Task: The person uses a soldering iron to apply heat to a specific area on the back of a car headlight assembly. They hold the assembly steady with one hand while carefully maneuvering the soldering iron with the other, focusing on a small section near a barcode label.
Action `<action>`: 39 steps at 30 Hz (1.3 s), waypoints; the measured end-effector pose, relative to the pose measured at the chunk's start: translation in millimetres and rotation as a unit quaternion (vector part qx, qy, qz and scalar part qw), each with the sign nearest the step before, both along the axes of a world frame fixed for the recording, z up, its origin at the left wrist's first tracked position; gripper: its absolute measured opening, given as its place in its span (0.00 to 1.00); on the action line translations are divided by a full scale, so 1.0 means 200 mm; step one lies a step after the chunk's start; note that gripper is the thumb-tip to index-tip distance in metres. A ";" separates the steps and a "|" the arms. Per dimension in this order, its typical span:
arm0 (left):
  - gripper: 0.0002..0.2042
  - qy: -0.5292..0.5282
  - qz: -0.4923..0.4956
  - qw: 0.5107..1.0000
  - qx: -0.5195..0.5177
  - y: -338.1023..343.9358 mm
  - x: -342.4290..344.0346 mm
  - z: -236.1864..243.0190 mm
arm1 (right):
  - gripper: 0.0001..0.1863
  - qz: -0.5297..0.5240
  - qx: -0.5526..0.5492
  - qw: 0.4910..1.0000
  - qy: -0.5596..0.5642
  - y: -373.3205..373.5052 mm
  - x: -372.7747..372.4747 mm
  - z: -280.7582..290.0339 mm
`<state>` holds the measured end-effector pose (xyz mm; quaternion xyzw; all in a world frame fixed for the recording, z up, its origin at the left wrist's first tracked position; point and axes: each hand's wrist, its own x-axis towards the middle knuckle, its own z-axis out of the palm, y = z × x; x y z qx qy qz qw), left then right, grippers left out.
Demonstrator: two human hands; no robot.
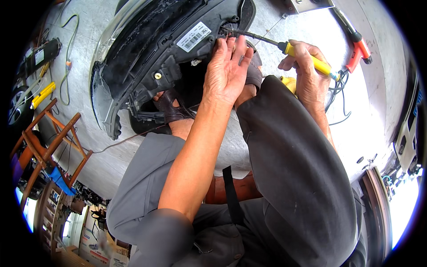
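A black car headlight (133,58) with a clear lens along its left edge lies on the floor before me, between and against my feet. My right hand (309,73) is closed round the yellow handle of a soldering iron (311,61). Its long dark shaft points left, and the tip reaches the housing near a recess at the upper right. Palm up, my left hand (229,73) has its fingers stretched toward that same spot, touching or just beside the housing. Something small and dark shows at its fingers, too small to name.
A red and black heat gun (358,51) lies at the upper right beside a coiled dark cable (340,89). To the left stand a brown wooden frame (55,129) and a yellow tool (43,95). A metal bracket (307,5) sits at the top.
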<state>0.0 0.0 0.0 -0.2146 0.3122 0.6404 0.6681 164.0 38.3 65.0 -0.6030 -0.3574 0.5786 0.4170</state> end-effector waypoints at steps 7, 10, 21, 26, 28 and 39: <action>0.18 0.002 0.003 1.000 -0.003 0.01 0.00 0.01 | 0.17 0.000 0.001 1.000 -0.007 0.00 -0.01 0.00; 0.17 0.000 0.002 1.000 0.002 0.00 0.00 0.01 | 0.16 -0.005 -0.002 1.000 0.008 0.01 -0.01 0.04; 0.22 0.049 -0.031 0.998 -0.002 -0.07 -0.01 0.06 | 0.17 -0.024 -0.021 0.985 0.169 0.01 0.14 0.02; 0.24 0.100 -0.081 0.992 -0.020 -0.12 -0.06 0.10 | 0.17 -0.011 -0.043 0.980 0.195 0.01 0.17 0.00; 0.23 0.098 -0.085 0.991 -0.017 -0.12 -0.07 0.11 | 0.17 0.001 -0.035 0.976 0.215 0.01 0.19 -0.01; 0.16 0.081 -0.067 0.994 -0.035 -0.04 -0.05 0.09 | 0.19 0.154 0.009 0.983 0.097 0.19 0.27 0.07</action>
